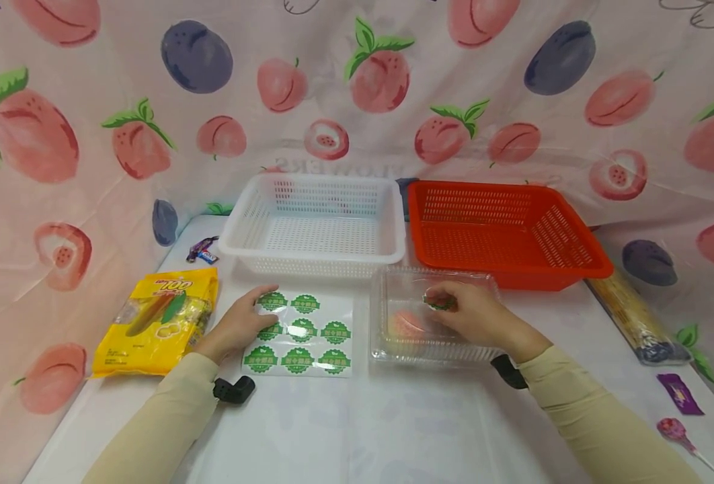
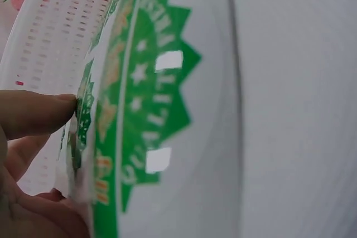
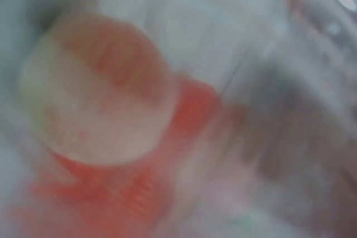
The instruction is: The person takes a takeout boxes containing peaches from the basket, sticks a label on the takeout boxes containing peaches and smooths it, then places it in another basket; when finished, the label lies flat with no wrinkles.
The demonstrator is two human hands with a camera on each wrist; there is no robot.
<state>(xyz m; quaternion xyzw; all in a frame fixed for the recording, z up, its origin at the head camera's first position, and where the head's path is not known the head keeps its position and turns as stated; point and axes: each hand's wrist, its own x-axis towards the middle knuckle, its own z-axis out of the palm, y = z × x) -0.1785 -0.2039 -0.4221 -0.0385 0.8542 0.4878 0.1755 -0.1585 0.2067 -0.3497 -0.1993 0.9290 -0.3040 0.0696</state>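
Observation:
My left hand (image 1: 243, 321) pinches the left edge of a white sheet of round green stickers (image 1: 327, 349). In the left wrist view the thumb lies on the printed side of the sticker sheet (image 2: 162, 82), with other fingers at its edge. Over a clear plastic box (image 1: 387, 349), my right hand (image 1: 474, 312) holds a green sticker (image 1: 440, 302) between thumb and fingers. A pink and yellow peach (image 1: 408, 325) lies inside this box. The right wrist view is blurred; the peach (image 3: 100, 90) shows there, but the fingers are not clear.
Behind stand a white basket (image 1: 311, 257) and a red basket (image 1: 508, 272). A yellow snack bag (image 1: 151, 323) and small wrapped candies (image 1: 202, 250) lie left. At right are a long clear packet (image 1: 635, 312), a purple wrapped candy (image 1: 680, 394) and a lollipop (image 1: 674, 430).

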